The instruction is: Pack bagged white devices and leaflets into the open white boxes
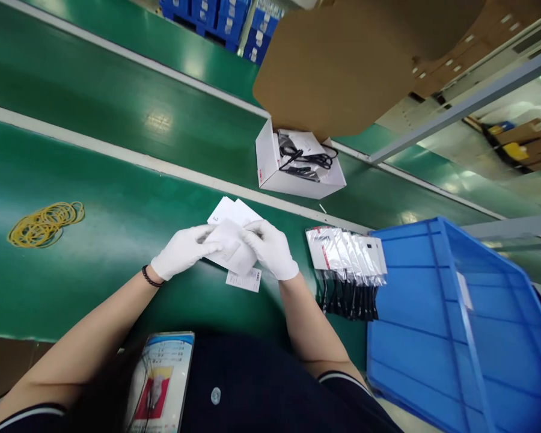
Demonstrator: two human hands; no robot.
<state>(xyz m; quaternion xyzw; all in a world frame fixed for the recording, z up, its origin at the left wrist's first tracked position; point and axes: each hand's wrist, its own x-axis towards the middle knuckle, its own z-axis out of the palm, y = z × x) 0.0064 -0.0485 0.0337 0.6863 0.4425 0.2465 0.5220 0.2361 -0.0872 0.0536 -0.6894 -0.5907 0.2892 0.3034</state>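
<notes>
A badge (165,382) lies against the dark shirt (252,385), nearest the camera. Beyond it, both hands wear white gloves and meet over the green table (103,282). The left hand (184,249) is nearly closed, its thumb on top of the white papers (234,243), pinching their left side; a dark bracelet (152,276) rings that wrist. The right hand (270,246) has thumb and fingers curled in on the papers' right side. The papers overlap, and how many there are is hard to tell. They sit between the hands, above a small printed card (247,280) that pokes out on the near side.

Yellow bands (47,224) lie in a loose heap well to the left. Past the papers, to the right, an open white box (297,185) holds black cables (315,159). Clear-wrapped packs (347,249) overlap in a row beside a blue bin (415,337).
</notes>
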